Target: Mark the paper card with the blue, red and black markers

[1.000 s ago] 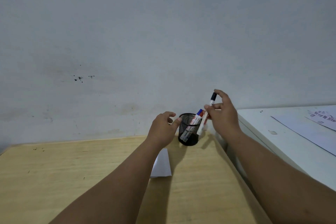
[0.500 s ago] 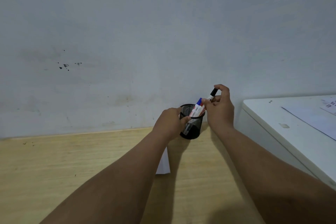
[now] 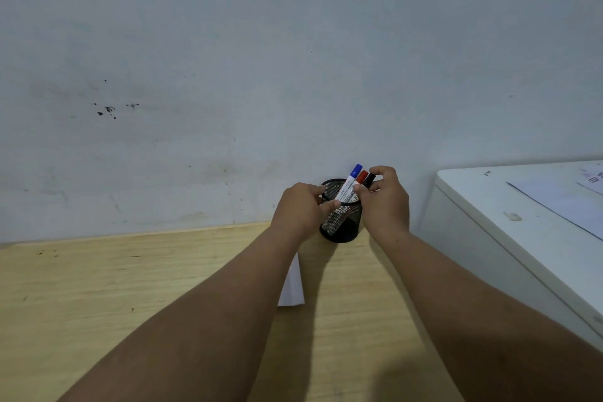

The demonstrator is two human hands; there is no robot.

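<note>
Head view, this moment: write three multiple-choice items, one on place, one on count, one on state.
1. Where is the paper card?
A. inside the holder
B. on the wooden desk, partly under the left forearm
C. on the white cabinet
2. How many marker caps rise above the mesh holder?
A. one
B. two
C. three
3. What is the left hand doing?
A. gripping the holder's rim
B. lying flat on the desk
C. writing

Key: 1 B, white card lies on wood; 2 C, blue marker, red marker, black marker; 3 A, fingers curl over the rim.
</note>
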